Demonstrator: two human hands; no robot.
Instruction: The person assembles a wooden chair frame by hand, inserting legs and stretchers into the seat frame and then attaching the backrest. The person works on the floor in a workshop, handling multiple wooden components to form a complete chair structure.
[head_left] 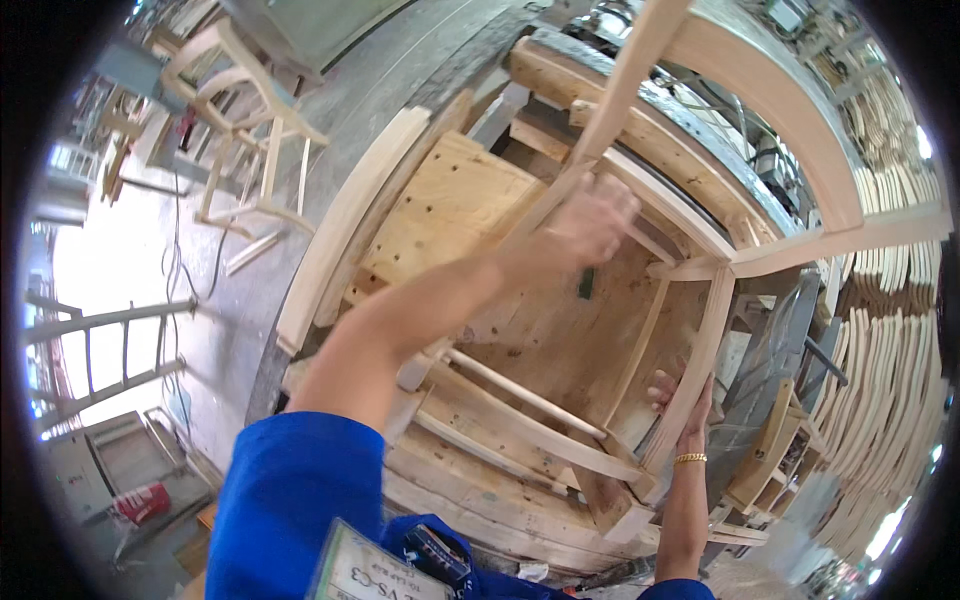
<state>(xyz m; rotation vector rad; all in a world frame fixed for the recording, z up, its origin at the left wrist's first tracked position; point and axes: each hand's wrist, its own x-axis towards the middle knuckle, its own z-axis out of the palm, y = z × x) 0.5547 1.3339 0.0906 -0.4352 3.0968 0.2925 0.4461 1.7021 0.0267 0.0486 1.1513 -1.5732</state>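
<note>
A pale unfinished wooden chair frame (702,350) lies across a wooden workbench jig, its curved top rail (795,95) standing up at the far right. My right hand (690,400) is wrapped around one of the frame's bars, fingers on the inner side and a gold bracelet at the wrist. Stretched across the middle, my left hand (595,222) is smeared by motion beside the frame's far-left bar. Its fingers look bent, but I cannot tell whether it holds anything. A round wooden rod (520,390) runs along the near side of the frame.
A plywood block with holes (450,200) and a curved wooden piece (350,230) border the jig's left. Stacks of curved wooden parts (870,390) fill the right. An assembled chair frame (250,130) stands at the far left, near cables (178,260) on the floor.
</note>
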